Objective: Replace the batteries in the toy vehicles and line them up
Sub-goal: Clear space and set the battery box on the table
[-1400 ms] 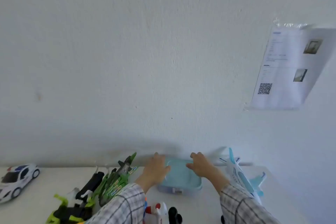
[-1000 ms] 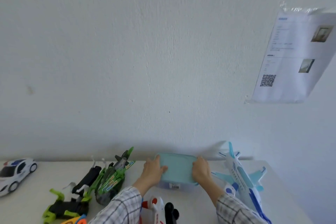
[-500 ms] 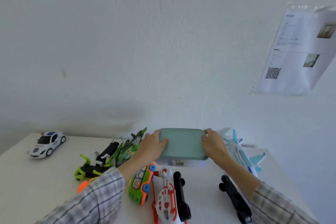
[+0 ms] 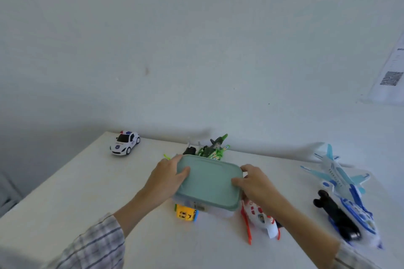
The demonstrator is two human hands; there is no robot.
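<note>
Both hands gripped a lidded box: the left hand (image 4: 169, 178) curled over the left edge of its green lid (image 4: 208, 181), the right hand (image 4: 254, 182) over the right edge. The box (image 4: 218, 211) was above the white worktop (image 4: 76, 192), among toy vehicles: a police car (image 4: 125, 143) far left, a white-and-red helicopter (image 4: 260, 218) just beside it, a blue airplane (image 4: 341, 188) right.

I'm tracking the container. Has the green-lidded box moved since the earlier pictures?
Yes. The green-lidded box, gripped by both hands, left the wall, coming toward the person, now ahead of the green jet.
</note>
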